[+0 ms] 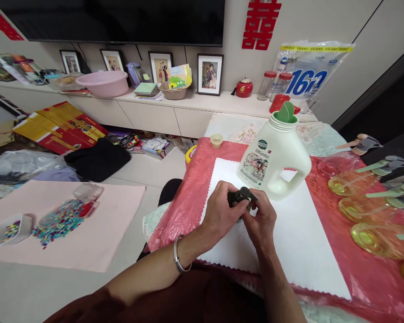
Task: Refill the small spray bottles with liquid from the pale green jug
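Note:
My left hand (222,210) and my right hand (261,220) meet over the white scalloped-edge sheet (299,246), both closed on a small dark spray head (239,196). Fingers cover much of it, so its lower part is hidden. A silver bangle (178,255) circles my left wrist. Just beyond my hands stands a large pale green detergent jug (289,150), uncapped, with a green pour spout (286,111) showing in its mouth. Its small pale cap (216,141) sits apart at the far left of the red plastic cover (182,197).
Several clear spray bottles (366,206) lie along the right side. On a pink sheet (111,224) to the left are colourful small pieces (59,224) and a white bowl (15,231). A pink basin (104,83) and picture frames (210,74) line the cabinet behind.

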